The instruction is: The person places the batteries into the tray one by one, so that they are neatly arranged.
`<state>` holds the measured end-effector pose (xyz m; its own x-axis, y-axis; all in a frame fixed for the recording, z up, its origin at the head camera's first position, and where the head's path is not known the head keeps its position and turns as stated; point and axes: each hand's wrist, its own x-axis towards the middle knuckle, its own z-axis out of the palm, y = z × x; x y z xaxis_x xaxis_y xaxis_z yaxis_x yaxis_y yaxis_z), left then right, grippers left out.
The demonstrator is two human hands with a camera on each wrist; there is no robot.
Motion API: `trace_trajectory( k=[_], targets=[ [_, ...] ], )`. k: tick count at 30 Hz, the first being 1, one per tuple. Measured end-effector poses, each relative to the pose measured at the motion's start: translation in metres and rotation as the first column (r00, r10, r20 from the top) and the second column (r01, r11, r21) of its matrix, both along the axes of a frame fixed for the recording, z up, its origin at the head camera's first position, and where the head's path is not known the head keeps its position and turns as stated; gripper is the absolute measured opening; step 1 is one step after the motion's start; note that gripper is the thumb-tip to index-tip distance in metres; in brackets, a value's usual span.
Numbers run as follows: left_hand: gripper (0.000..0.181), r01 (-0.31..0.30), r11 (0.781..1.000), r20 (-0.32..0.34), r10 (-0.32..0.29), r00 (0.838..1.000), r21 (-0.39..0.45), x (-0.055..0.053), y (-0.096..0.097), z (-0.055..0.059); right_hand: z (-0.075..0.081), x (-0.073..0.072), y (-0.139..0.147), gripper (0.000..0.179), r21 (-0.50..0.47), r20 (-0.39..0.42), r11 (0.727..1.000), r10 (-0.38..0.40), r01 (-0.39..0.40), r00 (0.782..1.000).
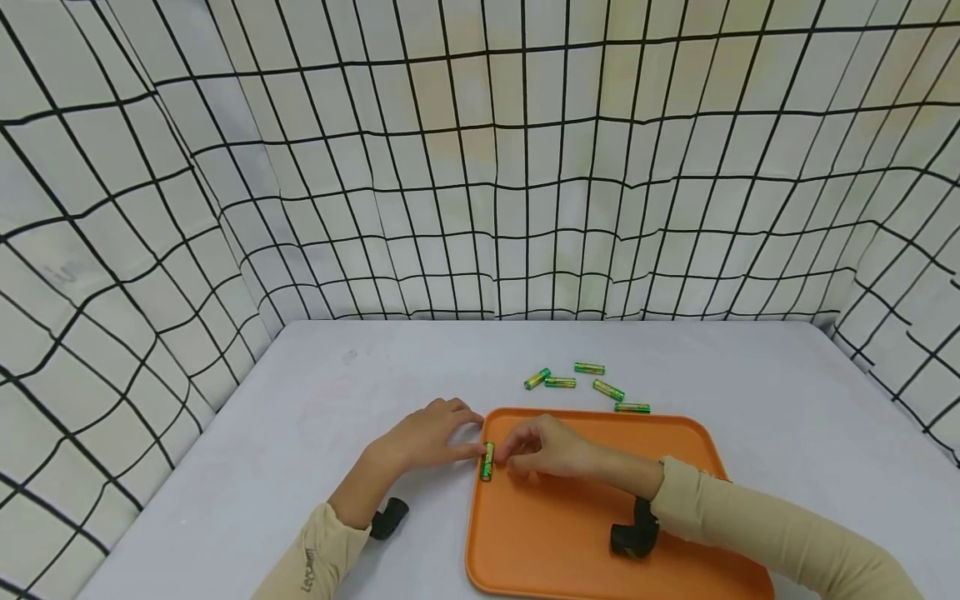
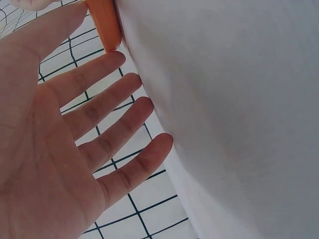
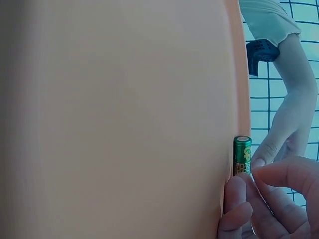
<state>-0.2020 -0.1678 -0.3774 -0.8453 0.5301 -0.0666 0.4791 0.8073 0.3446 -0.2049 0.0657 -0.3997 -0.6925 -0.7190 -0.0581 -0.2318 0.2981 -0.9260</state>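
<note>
Orange tray (image 1: 570, 533) on the white counter (image 1: 787, 375): shallow, smooth, rounded corners, low raised rim. One battery (image 1: 487, 462) on it, at the left edge, lying lengthwise along the rim. Slim cylinder, glossy green wrapper with yellow print; its flat end shows up close from the right wrist.

Left hand (image 1: 431, 433) outside the tray, at that same edge: fingers straight and spread, thumb reaching to the battery's side. Right hand (image 1: 551, 446) over the tray, fingers bent, thumb and forefinger narrowed near the battery; from here I cannot tell whether they pinch it.

Five more batteries (image 1: 560, 382), same green, lie loose on the counter beyond the tray's far rim, at mixed angles, the nearest just beside the rim. Counter cover matte, pale, faintly creased.

Beige cloth sleeves (image 1: 787, 525) on both arms, black angular device (image 1: 636, 533) at the right wrist. White sheeting (image 1: 525, 167) around, crossed by wavy black grid lines.
</note>
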Motion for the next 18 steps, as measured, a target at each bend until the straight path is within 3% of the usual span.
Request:
trace_trajectory(
  k=[9,18],
  targets=[
    [0.047,0.011,1.0,0.007,-0.011,1.0,0.004,-0.001,-0.001,0.0,0.0,-0.003,0.006,0.012,0.004,-0.013,1.0,0.001,-0.001,1.0],
    [0.048,0.013,1.0,0.009,-0.013,1.0,-0.011,-0.002,-0.002,-0.001,-0.002,-0.008,0.017,0.013,-0.016,-0.037,0.998,-0.057,0.056,0.998]
  ],
)
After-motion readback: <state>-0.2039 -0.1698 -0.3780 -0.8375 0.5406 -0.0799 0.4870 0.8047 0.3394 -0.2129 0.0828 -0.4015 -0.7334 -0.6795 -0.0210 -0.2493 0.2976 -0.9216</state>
